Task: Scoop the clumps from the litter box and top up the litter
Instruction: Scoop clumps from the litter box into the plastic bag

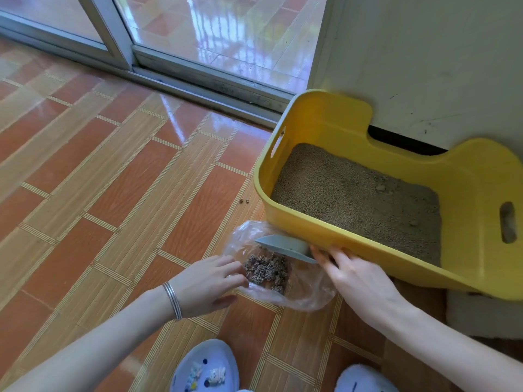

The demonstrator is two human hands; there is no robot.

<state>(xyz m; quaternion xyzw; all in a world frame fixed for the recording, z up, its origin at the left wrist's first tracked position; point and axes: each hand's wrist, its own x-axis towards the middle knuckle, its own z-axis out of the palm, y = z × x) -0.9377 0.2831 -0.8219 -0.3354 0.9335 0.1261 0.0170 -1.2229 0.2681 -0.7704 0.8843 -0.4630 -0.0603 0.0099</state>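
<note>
A yellow litter box [334, 237] with brown-grey litter [359, 202] stands on the tiled floor against the wall at right. In front of its near-left corner lies a clear plastic bag [305, 292] holding a pile of dark clumps [267, 271]. My right hand [359, 281] grips the handle of a grey scoop [285, 246], whose blade is tilted over the bag's mouth. My left hand [209, 282], silver bangles on the wrist, holds the bag's left edge with its fingers at the opening.
A sliding glass door with a metal track [198, 86] runs across the back. A white wall [424, 66] rises behind the box. Two loose litter grains [244, 201] lie on the floor left of the box. My pale clogs [206, 369] are at the bottom edge.
</note>
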